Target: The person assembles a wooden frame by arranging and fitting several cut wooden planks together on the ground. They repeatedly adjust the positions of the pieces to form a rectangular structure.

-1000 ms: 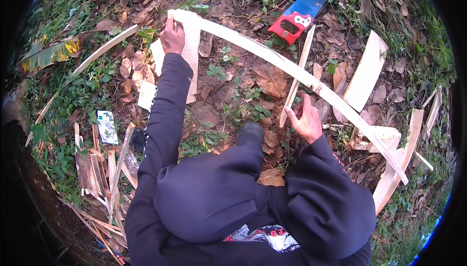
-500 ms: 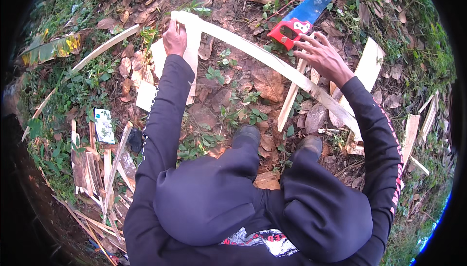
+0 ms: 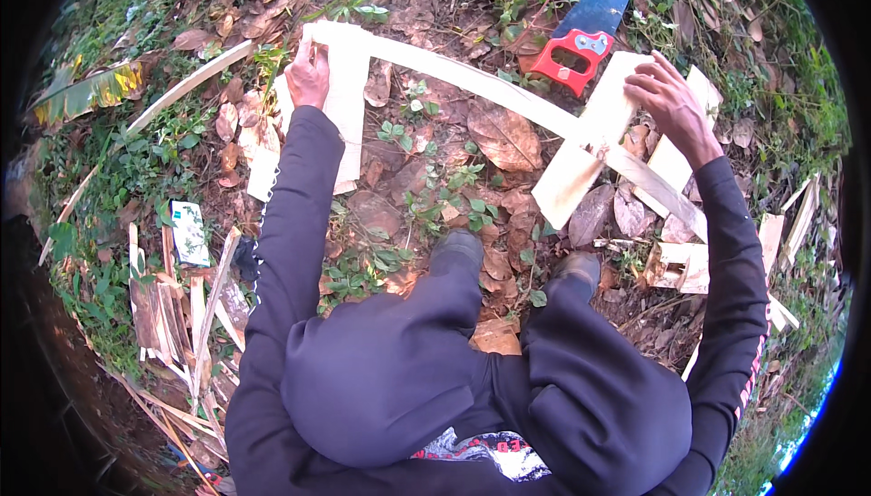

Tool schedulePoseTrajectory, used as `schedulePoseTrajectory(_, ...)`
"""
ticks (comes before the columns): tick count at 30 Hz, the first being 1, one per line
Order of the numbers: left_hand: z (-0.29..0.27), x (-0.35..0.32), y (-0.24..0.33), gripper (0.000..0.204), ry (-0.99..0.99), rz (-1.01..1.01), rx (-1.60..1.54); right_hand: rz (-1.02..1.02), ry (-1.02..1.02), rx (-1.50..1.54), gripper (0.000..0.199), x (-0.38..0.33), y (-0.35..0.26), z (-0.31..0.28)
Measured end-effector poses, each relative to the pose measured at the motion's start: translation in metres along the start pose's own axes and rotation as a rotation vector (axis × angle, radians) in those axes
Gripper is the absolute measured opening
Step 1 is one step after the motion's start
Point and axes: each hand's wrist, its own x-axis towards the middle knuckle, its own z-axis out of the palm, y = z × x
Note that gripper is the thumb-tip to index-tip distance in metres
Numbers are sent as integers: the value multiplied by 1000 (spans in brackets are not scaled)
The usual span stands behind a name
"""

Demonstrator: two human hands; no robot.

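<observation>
A long, pale wooden strip (image 3: pixel 472 78) runs from the upper left toward the right, in front of my feet. My left hand (image 3: pixel 308 74) pinches its far-left end, where it meets a wider flat board (image 3: pixel 352 119). Toward the right, a short wooden board (image 3: pixel 581 160) crosses the strip, its pale broad face showing. My right hand (image 3: pixel 673 108) has bent fingers over this board's upper right edge; the thumb is hidden. Beyond it lies a hand saw (image 3: pixel 573 56) with a red handle and blue blade. Whether strip and boards are fastened cannot be made out.
Another pale board (image 3: pixel 676 156) lies beyond the strip on the right, and a small split wood piece (image 3: pixel 679 266) near my right forearm. Left of me are a pile of wood offcuts (image 3: pixel 186 324), a white-and-green packet (image 3: pixel 189 235) and a thin curved strip (image 3: pixel 186 88). Dry leaves and weeds cover the ground.
The short board on the right has turned from showing its narrow edge to showing its broad face. My right hand has moved right. The saw's handle has shifted right, while my left hand moved slightly left.
</observation>
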Motion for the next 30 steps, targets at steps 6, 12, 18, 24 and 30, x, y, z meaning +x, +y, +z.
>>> schedulePoseTrajectory(6,-2,-4,2,48,-3,-10,-59,56,25,-181,25,-30,-6,-39)
schedulePoseTrajectory(12,-4,-18,-37,47,50,-8,-80,308,-97,-345,17,-114,13,-91)
schedulePoseTrajectory(18,-9,-26,-16,46,-44,-116,-41,934,-85,-191,18,-206,-44,-147)
schedulePoseTrajectory(24,-20,-25,-3,56,66,138,289,1317,154,37,24,-183,-166,-169)
schedulePoseTrajectory(30,-57,-89,216,62,-669,-87,-863,930,331,479,14,-62,-200,-138)
